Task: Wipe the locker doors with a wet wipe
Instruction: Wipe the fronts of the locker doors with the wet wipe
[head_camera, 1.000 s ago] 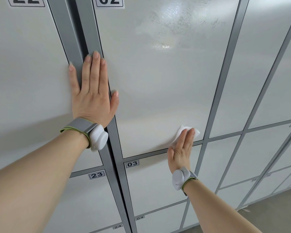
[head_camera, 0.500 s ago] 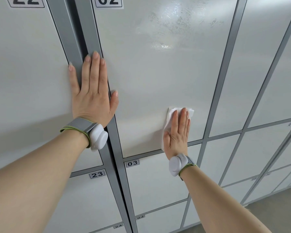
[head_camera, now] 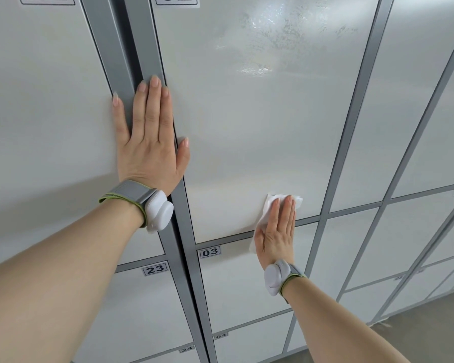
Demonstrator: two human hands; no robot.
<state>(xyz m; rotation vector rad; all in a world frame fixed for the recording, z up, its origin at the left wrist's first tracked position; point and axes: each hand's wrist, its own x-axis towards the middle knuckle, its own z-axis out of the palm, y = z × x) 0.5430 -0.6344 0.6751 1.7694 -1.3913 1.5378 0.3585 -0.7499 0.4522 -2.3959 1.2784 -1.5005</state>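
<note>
1. Locker bank, grey-white, fills the head view. Door 02 (head_camera: 247, 132) is centre frame, door 03 (head_camera: 247, 281) is below it, and a strip of floor (head_camera: 417, 336) shows lower right.
2. Left hand (head_camera: 148, 142): flat, fingers straight, holding nothing. It is braced on the grey post (head_camera: 131, 48) at door 02's left edge, with the thumb on door 02.
3. Right hand (head_camera: 275, 231): flat, fingers straight and together, no curl. It pins the wet wipe (head_camera: 270, 200) against the bottom of door 02, pressing rather than pinching.
4. Wipe position: it shows above the fingertips and along the thumb side. Its lower end crosses the seam (head_camera: 220, 238) onto door 03.
5. Wet sheen (head_camera: 268, 35) sits upper centre of door 02. My read: the pass is now at the door's bottom edge, with the other doors to go.
6. Risks:
   - The wipe is held by friction only. A fast stroke or lifted palm could make it bunch or drop.
   - The trailing end could snag in the seam.
   - Pressing on the door edge may flex it.
7. Room:
   - Upward and left across door 02 is open.
   - The right side is bounded by the rail (head_camera: 351, 127), near the fingertips.
   - The braced left hand caps leftward travel.
</note>
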